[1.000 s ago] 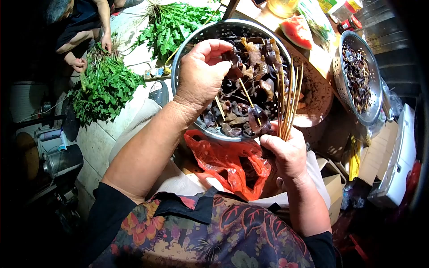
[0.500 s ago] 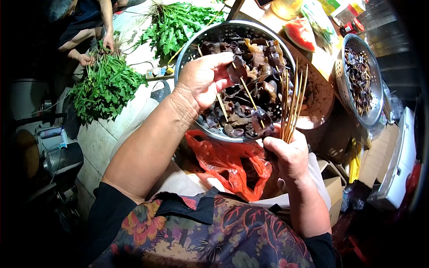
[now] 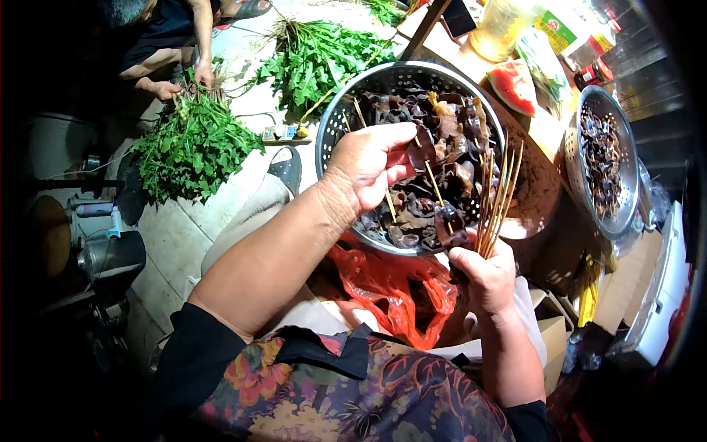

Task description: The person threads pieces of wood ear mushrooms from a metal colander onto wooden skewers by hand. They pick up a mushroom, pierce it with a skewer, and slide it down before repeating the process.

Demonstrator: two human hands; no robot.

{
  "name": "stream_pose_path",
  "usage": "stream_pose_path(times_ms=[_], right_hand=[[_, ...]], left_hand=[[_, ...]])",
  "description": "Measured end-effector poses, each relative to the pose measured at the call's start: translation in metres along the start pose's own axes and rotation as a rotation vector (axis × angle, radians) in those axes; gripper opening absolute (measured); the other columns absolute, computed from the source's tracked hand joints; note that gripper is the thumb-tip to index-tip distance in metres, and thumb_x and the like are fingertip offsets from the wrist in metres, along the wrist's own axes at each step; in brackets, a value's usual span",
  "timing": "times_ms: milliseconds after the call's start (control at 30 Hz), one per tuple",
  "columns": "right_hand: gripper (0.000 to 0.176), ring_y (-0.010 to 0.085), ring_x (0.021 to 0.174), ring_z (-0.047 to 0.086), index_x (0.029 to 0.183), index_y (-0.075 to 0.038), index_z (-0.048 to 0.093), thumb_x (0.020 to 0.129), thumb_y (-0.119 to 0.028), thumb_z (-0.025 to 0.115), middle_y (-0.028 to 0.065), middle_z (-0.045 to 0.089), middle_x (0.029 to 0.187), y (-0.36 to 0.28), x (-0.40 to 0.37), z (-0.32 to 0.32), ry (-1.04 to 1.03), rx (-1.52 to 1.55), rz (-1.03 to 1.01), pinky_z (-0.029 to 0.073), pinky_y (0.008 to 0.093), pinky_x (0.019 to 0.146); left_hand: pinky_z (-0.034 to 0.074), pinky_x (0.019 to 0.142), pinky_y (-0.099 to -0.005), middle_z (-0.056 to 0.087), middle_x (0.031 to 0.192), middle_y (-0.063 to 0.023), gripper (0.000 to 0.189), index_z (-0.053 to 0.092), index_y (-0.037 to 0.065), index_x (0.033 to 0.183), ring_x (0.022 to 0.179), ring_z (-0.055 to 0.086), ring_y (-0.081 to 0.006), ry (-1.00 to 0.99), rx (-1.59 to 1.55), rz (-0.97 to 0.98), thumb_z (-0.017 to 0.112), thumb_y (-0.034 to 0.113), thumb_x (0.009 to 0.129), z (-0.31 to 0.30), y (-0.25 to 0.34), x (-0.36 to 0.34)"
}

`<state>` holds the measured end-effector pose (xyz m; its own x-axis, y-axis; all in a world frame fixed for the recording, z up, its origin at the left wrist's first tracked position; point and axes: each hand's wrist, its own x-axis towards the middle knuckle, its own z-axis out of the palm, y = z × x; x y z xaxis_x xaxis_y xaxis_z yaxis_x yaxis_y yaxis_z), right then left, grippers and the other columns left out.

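Note:
A metal colander (image 3: 333,131) full of dark wood ear mushrooms (image 3: 416,202) sits in front of me, several skewers sticking out among them. My left hand (image 3: 368,163) pinches a piece of wood ear (image 3: 421,149) on the upper part of a thin skewer (image 3: 434,184). Lower on that same skewer is another wood ear piece (image 3: 450,221), close to my right hand (image 3: 487,274). My right hand is closed around a bundle of bamboo skewers (image 3: 501,199) pointing upward; its fingertips are partly hidden. Below the colander lies a red plastic bag (image 3: 420,295).
A second colander (image 3: 626,199) with skewered wood ear stands at right. Watermelon (image 3: 513,87), a phone (image 3: 458,18) and jars lie on the board behind. At left, a person's hands (image 3: 168,90) hold leafy greens (image 3: 184,147); another greens pile (image 3: 317,66) lies beyond.
The whole view has shifted, so things appear lower and farther right. Both hands keep their grips, the left on the wood ear piece and the right on the skewers.

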<state>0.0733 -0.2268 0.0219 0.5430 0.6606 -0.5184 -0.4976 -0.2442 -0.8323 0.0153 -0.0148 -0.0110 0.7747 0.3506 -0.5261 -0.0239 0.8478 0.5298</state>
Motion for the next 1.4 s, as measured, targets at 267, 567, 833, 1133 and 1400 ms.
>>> stream_pose_path(times_ms=[267, 567, 833, 1133, 1400], right_hand=[[0.017, 0.0054, 0.056, 0.049, 0.091, 0.004, 0.059, 0.074, 0.001, 0.061, 0.0010, 0.057, 0.072, 0.001, 0.001, 0.001, 0.023, 0.065, 0.002, 0.039, 0.0186, 0.051], [0.016, 0.0045, 0.057, 0.048, 0.091, 0.004, 0.059, 0.075, 0.000, 0.061, -0.0005, 0.056, 0.072, 0.004, 0.005, -0.002, 0.013, 0.005, -0.030, 0.038, 0.0183, 0.051], [0.018, 0.0046, 0.058, 0.048, 0.093, 0.003, 0.060, 0.077, -0.003, 0.058, -0.0007, 0.057, 0.071, 0.002, 0.006, 0.000, 0.032, -0.014, -0.070, 0.038, 0.0185, 0.052], [0.020, 0.0055, 0.063, 0.050, 0.093, 0.004, 0.061, 0.075, -0.004, 0.059, 0.0012, 0.060, 0.077, -0.001, 0.008, -0.005, 0.034, -0.104, -0.089, 0.041, 0.0196, 0.057], [0.018, 0.0075, 0.066, 0.052, 0.091, 0.003, 0.059, 0.074, -0.001, 0.061, 0.0017, 0.057, 0.078, -0.012, 0.006, -0.022, 0.115, 0.135, -0.007, 0.043, 0.0204, 0.060]], left_hand=[[0.054, 0.072, -0.0310, 0.062, 0.099, -0.0072, 0.032, 0.051, 0.002, 0.113, 0.086, 0.062, -0.0164, 0.032, 0.222, 0.100, 0.057, 0.001, 0.082, 0.005, -0.005, -0.009], [0.054, 0.067, -0.0290, 0.063, 0.093, -0.0070, 0.029, 0.053, 0.001, 0.109, 0.078, 0.062, -0.0151, 0.035, 0.271, 0.046, 0.060, 0.003, 0.081, 0.010, -0.015, -0.015], [0.053, 0.069, -0.0295, 0.063, 0.089, -0.0057, 0.025, 0.056, 0.001, 0.104, 0.076, 0.062, -0.0143, 0.007, 0.285, 0.015, 0.061, 0.003, 0.080, 0.014, -0.030, -0.022], [0.052, 0.064, -0.0257, 0.063, 0.089, -0.0080, 0.030, 0.054, -0.002, 0.105, 0.073, 0.062, -0.0146, -0.003, 0.291, 0.073, 0.065, 0.006, 0.078, 0.016, -0.028, -0.020], [0.049, 0.062, -0.0234, 0.062, 0.078, -0.0030, 0.012, 0.062, 0.002, 0.087, 0.068, 0.059, -0.0103, -0.041, 1.024, 0.160, 0.064, 0.008, 0.077, -0.001, -0.023, 0.002]])
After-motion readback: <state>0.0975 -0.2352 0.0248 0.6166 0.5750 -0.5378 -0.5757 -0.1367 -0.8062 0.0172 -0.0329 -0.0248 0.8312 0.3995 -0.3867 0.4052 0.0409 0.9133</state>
